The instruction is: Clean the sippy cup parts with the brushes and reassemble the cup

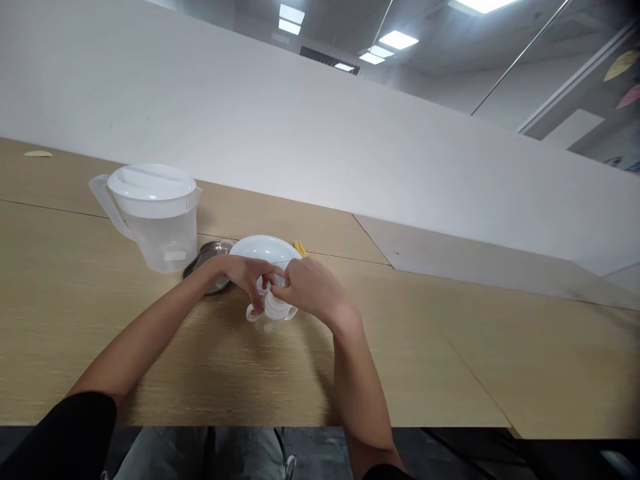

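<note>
Wood-grain laminate covers the long table (90,320), and near its far left corner lies a small tan scrap (38,153), too small to make out. Moving right, a clear plastic pitcher (167,240) stands upright under a white lid, its handle pointing left. Just beside it sits a shallow steel dish (205,255), partly hidden behind the person's left hand (239,277). Next comes a white plate (265,247), its near edge also hidden by the hands, with something yellow (299,248) poking out just past its far right rim. In front of the plate is the thing everyone would watch: a small clear cup (270,327) with a white cap (275,307) and a little loop handle on its left side. Both hands are closed narrowly around it — the left curls over the cap from one side, while the right hand (313,287) presses in from the other, its fingers (283,288) at the cap. Whether the cup rests on the table or is lifted, I can't tell. Farther right, a flat grey panel (465,267) lies along the table's far edge.
</note>
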`<act>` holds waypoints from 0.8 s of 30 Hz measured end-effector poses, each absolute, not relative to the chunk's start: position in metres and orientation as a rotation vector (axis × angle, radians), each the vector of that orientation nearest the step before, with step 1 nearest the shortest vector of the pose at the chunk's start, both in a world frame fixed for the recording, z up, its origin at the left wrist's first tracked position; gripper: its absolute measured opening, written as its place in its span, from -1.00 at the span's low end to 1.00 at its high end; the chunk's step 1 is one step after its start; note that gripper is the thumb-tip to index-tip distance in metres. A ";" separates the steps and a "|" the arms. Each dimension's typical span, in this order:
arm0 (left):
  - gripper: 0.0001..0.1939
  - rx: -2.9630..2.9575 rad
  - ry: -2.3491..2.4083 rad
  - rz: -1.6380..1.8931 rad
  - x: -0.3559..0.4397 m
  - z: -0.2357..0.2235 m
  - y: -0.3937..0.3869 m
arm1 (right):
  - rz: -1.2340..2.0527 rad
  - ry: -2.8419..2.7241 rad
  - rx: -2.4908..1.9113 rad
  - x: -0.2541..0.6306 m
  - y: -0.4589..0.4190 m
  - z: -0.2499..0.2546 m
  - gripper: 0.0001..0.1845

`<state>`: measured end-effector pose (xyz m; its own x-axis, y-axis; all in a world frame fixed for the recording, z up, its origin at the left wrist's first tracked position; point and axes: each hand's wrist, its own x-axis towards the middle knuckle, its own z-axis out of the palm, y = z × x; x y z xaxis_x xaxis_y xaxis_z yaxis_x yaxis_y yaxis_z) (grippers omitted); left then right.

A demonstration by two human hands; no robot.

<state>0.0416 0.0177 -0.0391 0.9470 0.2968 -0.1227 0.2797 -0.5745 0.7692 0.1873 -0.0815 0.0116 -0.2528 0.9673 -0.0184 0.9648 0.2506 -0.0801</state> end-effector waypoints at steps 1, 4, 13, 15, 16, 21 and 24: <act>-0.61 2.212 0.385 -0.001 0.042 -0.040 0.020 | 0.094 -2.460 -1.925 0.187 -0.081 0.011 -0.75; -0.53 2.210 0.367 -0.028 0.043 -0.044 0.025 | 0.061 -2.461 -2.017 0.186 -0.081 0.011 -0.70; -0.65 2.267 0.469 0.019 0.035 -0.053 0.014 | 0.105 -2.475 -1.895 0.188 -0.092 0.013 -0.76; -0.71 2.258 0.513 0.068 0.032 -0.058 0.008 | 0.173 -2.564 -1.718 0.191 -0.092 0.010 -0.82; -0.73 2.250 0.534 0.091 0.031 -0.060 0.005 | 0.208 -2.591 -1.659 0.193 -0.091 0.008 -0.80; -0.66 2.255 0.553 0.239 0.025 -0.074 -0.012 | 0.294 -2.494 -1.563 0.202 -0.087 -0.007 -0.76; -0.55 2.276 0.625 0.398 0.024 -0.088 -0.022 | 0.349 -2.295 -1.544 0.209 -0.088 -0.016 -0.71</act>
<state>0.0242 -0.0219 -0.0879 0.8338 0.5435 0.0967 0.3172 -0.6151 0.7218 0.2089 -0.0884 -0.0162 -0.3437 0.9270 0.1503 0.8403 0.3750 -0.3915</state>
